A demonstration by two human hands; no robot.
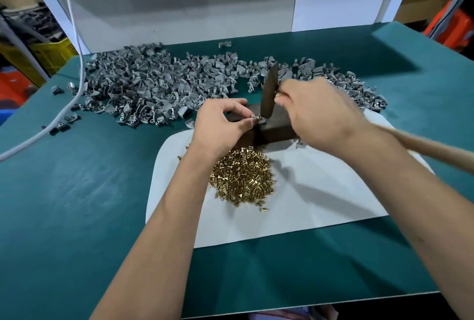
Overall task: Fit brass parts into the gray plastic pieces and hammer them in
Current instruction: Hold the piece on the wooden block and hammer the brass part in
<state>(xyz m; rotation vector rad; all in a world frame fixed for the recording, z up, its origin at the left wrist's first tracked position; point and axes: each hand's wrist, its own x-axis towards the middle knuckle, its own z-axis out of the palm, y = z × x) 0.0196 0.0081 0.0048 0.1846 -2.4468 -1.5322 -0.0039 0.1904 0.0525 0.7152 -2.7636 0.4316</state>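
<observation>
The left hand (220, 124) pinches a small gray plastic piece (257, 119) between thumb and fingertips, its grip closed tight on it, and holds it on top of a dark metal block (272, 128). The right hand (318, 111) has its fingers curled round the head end of a hammer (269, 93); the dark head stands nearly upright with its lower end just at the gray piece, and the pale wooden handle runs out under the right forearm toward the right edge of the view. Whether a brass part already sits in the held piece is too small to tell.

The block lies at the far edge of a white sheet (320, 199) spread on the green tabletop (77, 191). On the sheet, just in front of the block and beneath the left wrist, lies a loose heap of brass parts (242, 178), with a few strays at its edges. Beyond the block a wide pile of gray plastic pieces (154, 88) spreads across the tabletop, some scattered singly to the left. None of these lies in a container.

A white cable (77, 63) hangs down at the left and trails across the tabletop. A yellow crate (51, 55) stands beyond the left edge of the tabletop, its contents unclear. No writing can be read anywhere.
</observation>
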